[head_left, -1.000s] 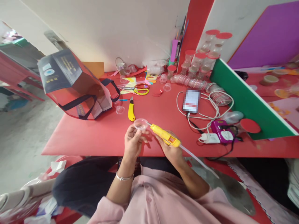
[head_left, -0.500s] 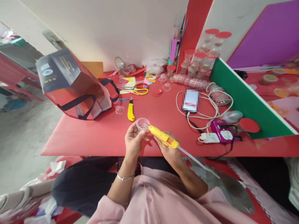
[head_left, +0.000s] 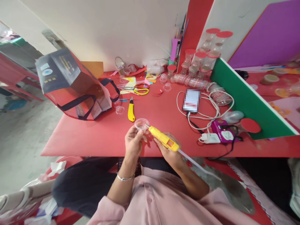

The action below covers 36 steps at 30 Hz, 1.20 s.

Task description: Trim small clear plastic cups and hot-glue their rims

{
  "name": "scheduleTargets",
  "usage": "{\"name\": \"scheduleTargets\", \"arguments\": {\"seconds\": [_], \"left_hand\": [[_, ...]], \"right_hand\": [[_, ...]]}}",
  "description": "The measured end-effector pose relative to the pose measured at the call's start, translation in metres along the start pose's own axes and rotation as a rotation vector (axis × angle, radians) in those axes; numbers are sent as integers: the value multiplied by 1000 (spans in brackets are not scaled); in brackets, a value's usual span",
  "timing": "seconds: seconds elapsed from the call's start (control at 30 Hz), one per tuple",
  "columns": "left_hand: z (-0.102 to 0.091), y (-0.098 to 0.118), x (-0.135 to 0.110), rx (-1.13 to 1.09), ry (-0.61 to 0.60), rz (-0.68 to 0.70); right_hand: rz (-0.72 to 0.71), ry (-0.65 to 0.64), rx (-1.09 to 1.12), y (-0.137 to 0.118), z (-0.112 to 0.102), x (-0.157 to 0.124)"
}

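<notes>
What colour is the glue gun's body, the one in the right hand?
Yellow; the glue gun in the right hand shows best in the head view.

Clr round cup (head_left: 141,125); ylw glue gun (head_left: 161,136) slanted, tip by cup rim, whitish stick (head_left: 199,166) out back.

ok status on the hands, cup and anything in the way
Left hand holding cup; right hand gripping glue gun, nozzle at cup. Knife beyond cup, out of the way.
</notes>
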<state>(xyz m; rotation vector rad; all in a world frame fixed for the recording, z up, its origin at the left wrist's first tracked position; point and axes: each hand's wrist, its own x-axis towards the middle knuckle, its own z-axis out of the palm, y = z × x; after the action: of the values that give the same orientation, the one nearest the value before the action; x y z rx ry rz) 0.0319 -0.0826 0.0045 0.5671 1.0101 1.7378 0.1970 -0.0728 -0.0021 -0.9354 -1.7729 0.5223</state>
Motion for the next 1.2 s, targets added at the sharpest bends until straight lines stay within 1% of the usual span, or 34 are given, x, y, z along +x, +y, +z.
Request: {"name": "scheduleTargets", "arguments": {"seconds": [0.07, 0.2, 0.37, 0.47, 0.53, 0.6, 0.7, 0.87, 1.0, 1.2], "left_hand": [[1, 0, 0, -2, -8, -4], [1, 1, -1, -14, -41, -21], [-1, 0, -1, -30, -49, -13], [-1, 1, -1, -19, -65, -27], [-1, 1, -1, -10, -70, -33], [0, 1, -1, -7, -60, -19], [1, 1, 0, -9, -33, 14], [2, 0, 1, -9, 11, 8], [4, -2, 1, -39, 70, 9], [3, -2, 0, -1, 78, -5]], "right_hand": [[-11, -12, 15, -1, -1, 1], [-29, 31, -5, -1, -2, 4], [-24, -43, 26, -3, -5, 4], [-50, 10, -19, -1, -4, 3], [-30, 32, -31, 0, -2, 3], [-15, 13, -6, 0, -1, 2], [-41, -17, 34, -2, 1, 0], [-8, 20, 4, -2, 4, -2], [-47, 16, 38, -1, 7, -4], [19, 29, 0, -2, 4, 0]]}}
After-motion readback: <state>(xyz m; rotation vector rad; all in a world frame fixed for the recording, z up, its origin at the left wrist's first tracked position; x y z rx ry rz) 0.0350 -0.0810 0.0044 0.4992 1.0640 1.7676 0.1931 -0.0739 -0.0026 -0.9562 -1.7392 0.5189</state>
